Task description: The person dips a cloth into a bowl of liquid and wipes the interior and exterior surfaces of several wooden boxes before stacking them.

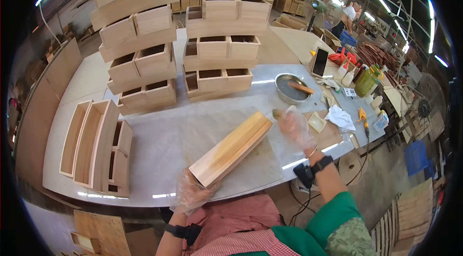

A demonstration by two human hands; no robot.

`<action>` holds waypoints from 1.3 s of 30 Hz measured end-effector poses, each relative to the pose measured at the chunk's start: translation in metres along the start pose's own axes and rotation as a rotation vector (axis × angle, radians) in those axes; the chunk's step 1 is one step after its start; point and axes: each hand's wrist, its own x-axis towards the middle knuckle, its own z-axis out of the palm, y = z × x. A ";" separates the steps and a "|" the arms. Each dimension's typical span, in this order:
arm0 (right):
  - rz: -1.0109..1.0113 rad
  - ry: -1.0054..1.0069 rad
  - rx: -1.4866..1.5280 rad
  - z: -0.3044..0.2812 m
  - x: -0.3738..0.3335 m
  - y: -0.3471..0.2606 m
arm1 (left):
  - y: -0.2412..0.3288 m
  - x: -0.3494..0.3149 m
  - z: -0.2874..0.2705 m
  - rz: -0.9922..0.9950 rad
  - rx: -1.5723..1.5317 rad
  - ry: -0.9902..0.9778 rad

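A long pale wooden box (231, 149) lies slantwise on the sheeted worktable, one smooth face up. Along that face runs a darker yellow, wet-looking band, stronger toward the far end. My left hand (197, 189), in a clear plastic glove, grips the box's near end. Just off the far end is my right hand (294, 128), gloved the same way. Its fingers are closed on a small olive-green pad (276, 113), partly hidden by them. Beyond it stands a round metal bowl (280, 93) with dark liquid and a wooden-looking brush or stick (300, 87) in it.
Stacked wooden drawer units (219, 48) rise at the back. More wooden boxes (96, 145) stand at left. To the right are a small cream dish (317, 122), a white cloth (340, 118), a yellow tool with cord (362, 117), bottles (348, 76) and a dark-screened tablet (320, 61).
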 end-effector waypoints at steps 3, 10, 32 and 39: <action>0.284 -0.051 0.421 0.003 0.005 0.023 | -0.006 0.003 0.001 0.046 0.127 0.048; 0.167 0.053 0.690 -0.010 0.021 -0.072 | 0.002 0.003 -0.001 0.047 0.082 0.019; 0.055 -0.563 1.010 -0.167 0.053 -0.118 | 0.029 0.001 -0.008 0.141 -0.083 0.095; -0.102 -0.032 0.475 -0.083 0.090 -0.095 | 0.011 -0.001 -0.004 0.096 0.026 0.128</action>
